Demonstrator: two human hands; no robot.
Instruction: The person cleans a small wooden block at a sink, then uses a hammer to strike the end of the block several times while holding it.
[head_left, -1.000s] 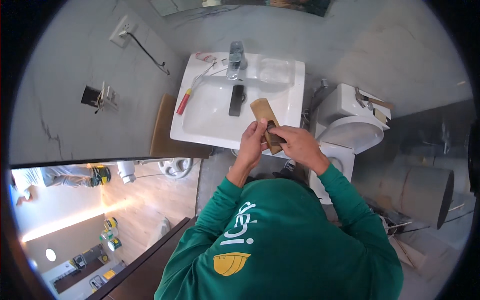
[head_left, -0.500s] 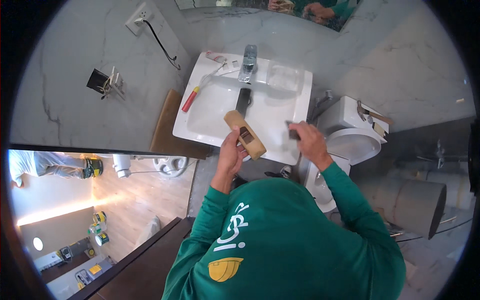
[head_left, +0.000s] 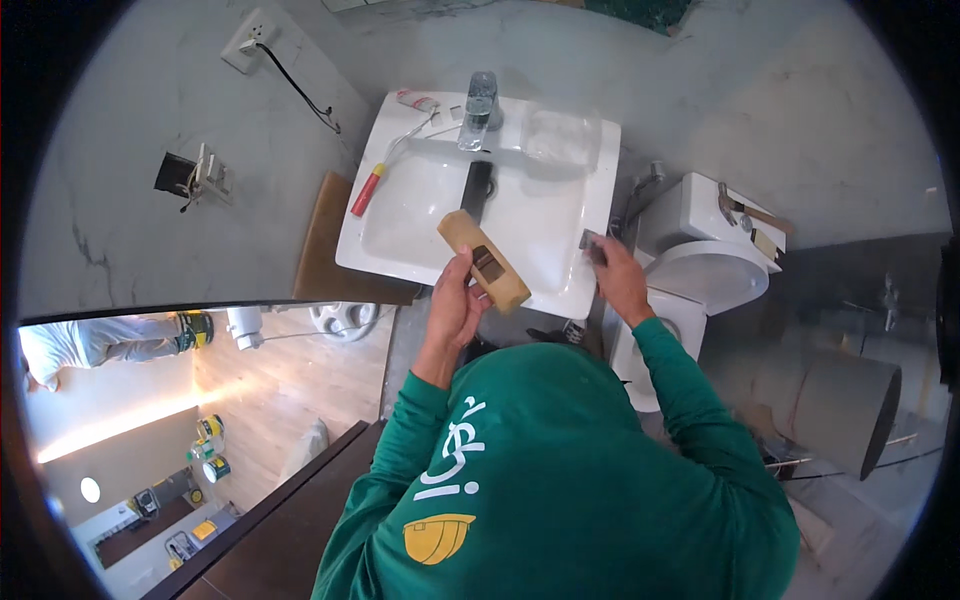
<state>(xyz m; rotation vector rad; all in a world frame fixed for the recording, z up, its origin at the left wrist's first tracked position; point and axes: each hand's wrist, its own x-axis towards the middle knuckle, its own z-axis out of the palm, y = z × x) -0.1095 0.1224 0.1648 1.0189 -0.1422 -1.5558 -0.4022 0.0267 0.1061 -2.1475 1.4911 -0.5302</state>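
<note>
My left hand [head_left: 454, 312] is closed round the near end of a wooden hand plane body [head_left: 505, 282], a tan block with a dark slot in its middle. Over the right rim of the white sink [head_left: 400, 240], my right hand [head_left: 624, 284] grips a small dark flat piece, perhaps the plane's blade [head_left: 597, 250]. Below the tap, a dark narrow bar [head_left: 477, 190] lies across the basin, its near end close to the plane body. A red-and-yellow handled tool [head_left: 368, 190] with a thin shaft rests on the sink's left side.
The tap [head_left: 479, 112] stands at the sink's back, beside a clear plastic tray [head_left: 560, 138]. A hammer [head_left: 750, 212] lies on the toilet tank [head_left: 690, 212] to the right. A brown board [head_left: 325, 245] leans left of the sink. Behind a dark doorway edge, another person [head_left: 110, 342] shows.
My right hand with the dark piece has moved slightly down, to the sink's right rim. The view has shifted a little, and the plane body stays in my left hand.
</note>
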